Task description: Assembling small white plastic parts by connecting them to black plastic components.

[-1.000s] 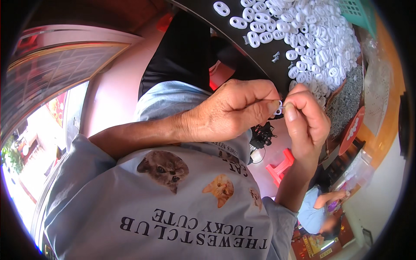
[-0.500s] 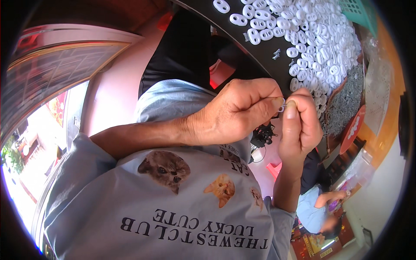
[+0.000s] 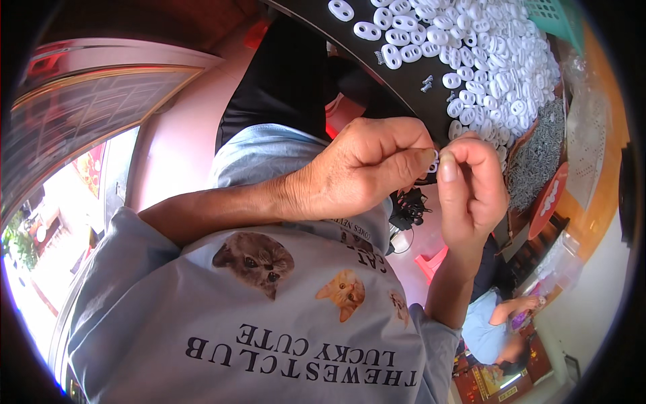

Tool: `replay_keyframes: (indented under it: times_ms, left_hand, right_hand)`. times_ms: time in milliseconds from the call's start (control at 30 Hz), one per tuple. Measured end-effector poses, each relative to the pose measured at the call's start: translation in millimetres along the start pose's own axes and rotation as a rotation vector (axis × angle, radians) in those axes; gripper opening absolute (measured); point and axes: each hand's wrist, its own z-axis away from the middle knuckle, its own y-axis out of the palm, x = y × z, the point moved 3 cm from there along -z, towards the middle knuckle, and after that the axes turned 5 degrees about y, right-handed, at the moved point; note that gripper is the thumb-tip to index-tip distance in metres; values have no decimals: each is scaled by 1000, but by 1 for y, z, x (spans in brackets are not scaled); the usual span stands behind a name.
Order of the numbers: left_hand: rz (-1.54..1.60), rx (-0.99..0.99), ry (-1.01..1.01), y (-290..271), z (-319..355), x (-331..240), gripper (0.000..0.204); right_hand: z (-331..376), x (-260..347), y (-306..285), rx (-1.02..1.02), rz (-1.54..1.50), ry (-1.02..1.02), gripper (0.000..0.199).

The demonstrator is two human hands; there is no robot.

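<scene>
Between the thumb and bent forefinger of my left hand point(image 3: 377, 161) is a small white two-holed oval plastic piece point(image 3: 435, 161), mostly covered by the fingers. My right hand point(image 3: 474, 188) is closed in a pinch right beside it, thumb against forefinger; whatever it may hold is too small and hidden to make out. Both hands are raised in front of my body, near the dark table's edge. Beyond them lies a large heap of matching white oval pieces point(image 3: 501, 74). A few tiny metal springs point(image 3: 426, 83) lie loose on the table near the heap.
A mound of grey metal springs point(image 3: 535, 158) lies to the right of the white heap. A green plastic basket point(image 3: 558, 20) stands at the far right, and a red round object point(image 3: 548, 202) is nearer. Another person point(image 3: 491, 326) in light blue sits at the lower right.
My right hand has shifted slightly right, its fingertips drawing a little away from the left ones. My left hand has moved slightly up and left, still holding the white oval piece.
</scene>
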Motion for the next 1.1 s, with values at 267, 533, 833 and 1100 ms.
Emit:
replay_keyframes:
  times_ms: [267,533,833,1100]
  left_hand:
    - [-130,-10,32,2,-1,-4,17]
    - [-247,-46,189,3,-15,-12,18]
    - [-136,-11,56,-1,-11,-2,23]
    - [-111,-12,-7,-5,-7,-3,22]
  right_hand:
    - [8,-2,5,-28,-50,133,9]
    - [6,3,4,-205,-57,190,7]
    - [-41,-6,-49,-23,545,-83,9]
    - [-77,-11,-46,144,834,-68,12]
